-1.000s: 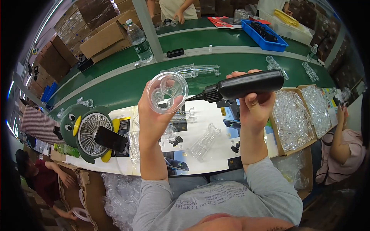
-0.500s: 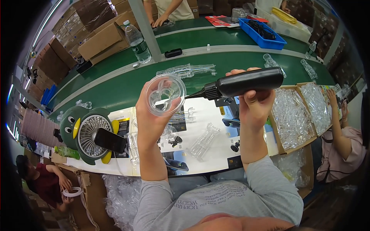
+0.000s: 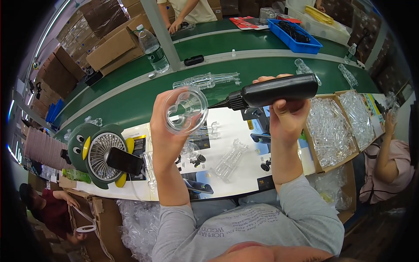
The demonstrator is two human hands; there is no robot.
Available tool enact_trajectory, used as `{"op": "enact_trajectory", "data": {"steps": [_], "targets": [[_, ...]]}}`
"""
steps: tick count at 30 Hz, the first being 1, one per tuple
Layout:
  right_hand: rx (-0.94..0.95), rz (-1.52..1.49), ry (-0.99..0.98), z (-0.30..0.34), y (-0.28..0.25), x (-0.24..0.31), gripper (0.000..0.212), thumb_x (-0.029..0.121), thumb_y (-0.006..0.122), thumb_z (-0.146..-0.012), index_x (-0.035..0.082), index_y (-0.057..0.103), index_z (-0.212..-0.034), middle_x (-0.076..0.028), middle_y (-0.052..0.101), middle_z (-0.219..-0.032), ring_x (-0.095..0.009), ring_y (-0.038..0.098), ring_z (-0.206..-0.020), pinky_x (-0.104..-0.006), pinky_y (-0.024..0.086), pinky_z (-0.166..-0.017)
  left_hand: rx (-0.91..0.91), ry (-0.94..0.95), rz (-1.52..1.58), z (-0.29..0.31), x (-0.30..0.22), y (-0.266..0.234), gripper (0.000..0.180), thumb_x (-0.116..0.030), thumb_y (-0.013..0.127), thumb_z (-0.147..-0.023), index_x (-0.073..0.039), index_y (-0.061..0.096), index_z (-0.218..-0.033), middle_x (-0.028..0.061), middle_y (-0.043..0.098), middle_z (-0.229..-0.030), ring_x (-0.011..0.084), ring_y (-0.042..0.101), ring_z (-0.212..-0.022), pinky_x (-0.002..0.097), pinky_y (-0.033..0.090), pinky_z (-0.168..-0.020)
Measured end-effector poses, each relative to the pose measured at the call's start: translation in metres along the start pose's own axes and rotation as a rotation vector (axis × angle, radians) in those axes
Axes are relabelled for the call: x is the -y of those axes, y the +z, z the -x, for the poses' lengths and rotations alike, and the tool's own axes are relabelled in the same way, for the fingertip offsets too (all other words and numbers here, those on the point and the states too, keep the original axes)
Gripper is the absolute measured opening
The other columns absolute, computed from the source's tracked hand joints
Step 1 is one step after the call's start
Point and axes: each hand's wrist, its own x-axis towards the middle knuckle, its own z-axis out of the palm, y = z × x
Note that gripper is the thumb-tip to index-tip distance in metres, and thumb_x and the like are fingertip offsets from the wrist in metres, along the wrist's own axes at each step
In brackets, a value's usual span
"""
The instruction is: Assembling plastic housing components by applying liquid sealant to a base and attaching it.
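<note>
My left hand [image 3: 166,126] is closed round a clear round plastic piece [image 3: 192,125] with a wide circular rim and a lobed shape inside it. In my right hand [image 3: 287,115] lies a black squeeze bottle [image 3: 281,90], held sideways with its thin nozzle pointing left. The nozzle tip meets or nearly meets the right side of the rim; whether it touches I cannot tell. Below, a clear molded plastic part [image 3: 231,160] rests on the printed sheet [image 3: 244,185]. Another long clear part [image 3: 207,80] lies on the green belt beyond my hands.
A penguin-shaped fan [image 3: 98,153] with a phone [image 3: 125,161] against it stands at the left. At the right is a carton [image 3: 330,131] full of clear parts. A water bottle [image 3: 153,50] and a blue bin [image 3: 293,37] are farther back. Co-workers sit or stand nearby.
The round piece has shifted slightly left and turned a little in my left hand. The black bottle has moved slightly left too. At the lower left, a person's tape roll has moved down.
</note>
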Motion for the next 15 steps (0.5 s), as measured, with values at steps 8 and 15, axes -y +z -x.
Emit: {"op": "enact_trajectory", "data": {"steps": [8,15], "targets": [[0.000,0.003,-0.025,-0.0010,-0.0002,-0.0003,0.051,0.020,0.074,-0.072,-0.006,0.047,-0.108,-0.025,0.058,-0.099,-0.036,0.059,-0.094,-0.0438,0.049,-0.083,-0.014,-0.061,0.057,0.0037,-0.0014,-0.0022,0.046,-0.006,0.071,-0.068,0.001,0.052,-0.109,0.0123,0.060,-0.105,0.0224,0.057,-0.098,0.0323,0.042,-0.090],[-0.002,0.001,-0.008,-0.0010,-0.0014,0.0004,0.052,0.019,0.074,-0.072,-0.005,0.047,-0.109,-0.025,0.058,-0.100,-0.035,0.059,-0.095,-0.0435,0.050,-0.083,0.014,-0.054,0.154,0.0042,0.0030,-0.0039,0.043,-0.005,0.070,-0.069,0.000,0.051,-0.108,0.0119,0.061,-0.105,0.0206,0.057,-0.099,0.0315,0.041,-0.090]]}}
